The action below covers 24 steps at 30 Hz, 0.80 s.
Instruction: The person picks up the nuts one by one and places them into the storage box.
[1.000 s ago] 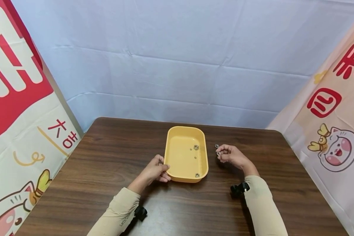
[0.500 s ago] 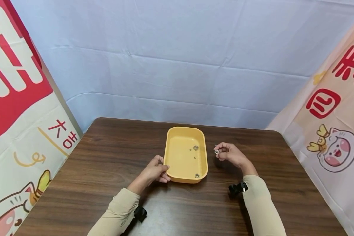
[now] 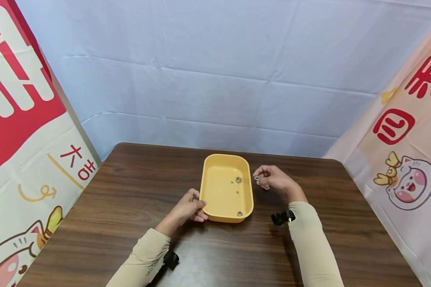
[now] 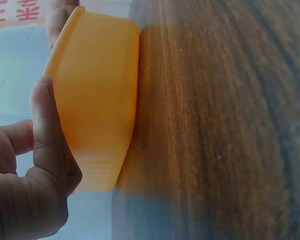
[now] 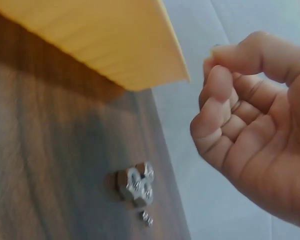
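Observation:
A yellow rectangular tray point(image 3: 220, 191) sits on the table, with two larger metal nuts inside, one a hex nut point(image 3: 238, 179) and one near the front point(image 3: 240, 213), plus two tiny metal pieces. My left hand point(image 3: 186, 207) grips the tray's near left corner, thumb over the rim and fingers outside. To the right of the tray, above the table, my right hand point(image 3: 274, 178) pinches a metal nut point(image 3: 257, 177) between thumb and fingers. Under that hand, the right wrist view shows several larger nuts point(image 5: 136, 185) clustered on the table beside tiny ones point(image 5: 146, 218).
The dark wood-grain table point(image 3: 140, 179) has rounded far corners. A pale blue cloth point(image 3: 215, 79) hangs behind it, and printed banners flank both sides. Each wrist wears a black camera, such as the right wrist camera point(image 3: 282, 218).
My right hand has moved left and away from me toward the tray, with the nut in its fingertips. The left hand and the tray have stayed put.

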Each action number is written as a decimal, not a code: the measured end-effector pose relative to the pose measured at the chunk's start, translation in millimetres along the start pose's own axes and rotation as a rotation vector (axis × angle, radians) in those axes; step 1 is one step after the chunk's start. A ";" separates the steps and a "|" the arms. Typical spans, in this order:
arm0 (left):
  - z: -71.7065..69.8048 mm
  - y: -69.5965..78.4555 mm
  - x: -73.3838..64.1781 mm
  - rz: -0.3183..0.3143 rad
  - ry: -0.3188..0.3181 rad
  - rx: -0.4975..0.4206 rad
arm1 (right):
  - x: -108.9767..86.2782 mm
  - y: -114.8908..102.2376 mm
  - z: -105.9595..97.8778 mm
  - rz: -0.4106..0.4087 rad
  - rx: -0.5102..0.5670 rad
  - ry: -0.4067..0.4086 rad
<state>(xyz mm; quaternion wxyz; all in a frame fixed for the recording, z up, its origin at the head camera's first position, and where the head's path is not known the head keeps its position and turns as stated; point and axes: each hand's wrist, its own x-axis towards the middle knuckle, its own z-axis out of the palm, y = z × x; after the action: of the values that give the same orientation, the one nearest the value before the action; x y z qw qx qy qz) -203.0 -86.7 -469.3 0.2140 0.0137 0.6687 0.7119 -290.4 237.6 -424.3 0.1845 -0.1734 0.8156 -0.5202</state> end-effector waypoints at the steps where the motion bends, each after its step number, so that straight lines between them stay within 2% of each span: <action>1: 0.0 0.1 -0.1 -0.004 0.000 -0.001 | 1.5 -2.2 0.4 0.008 -0.002 -0.012; 9: -0.2 -0.4 0.1 -0.001 -0.005 0.000 | 13.0 -16.2 3.4 0.043 -0.030 -0.062; 14: -0.2 -1.9 1.6 0.005 -0.010 -0.004 | 19.5 -24.2 6.4 0.067 -0.106 -0.077; 24: 0.4 0.4 -0.1 0.005 -0.005 -0.009 | 29.9 -50.9 18.0 0.077 -0.209 -0.184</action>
<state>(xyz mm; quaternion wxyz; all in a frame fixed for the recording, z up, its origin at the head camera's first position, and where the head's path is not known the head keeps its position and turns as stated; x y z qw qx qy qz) -202.9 -86.4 -468.8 0.2140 0.0162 0.6651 0.7153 -303.2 189.0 -388.5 0.2591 -0.2073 0.8512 -0.4067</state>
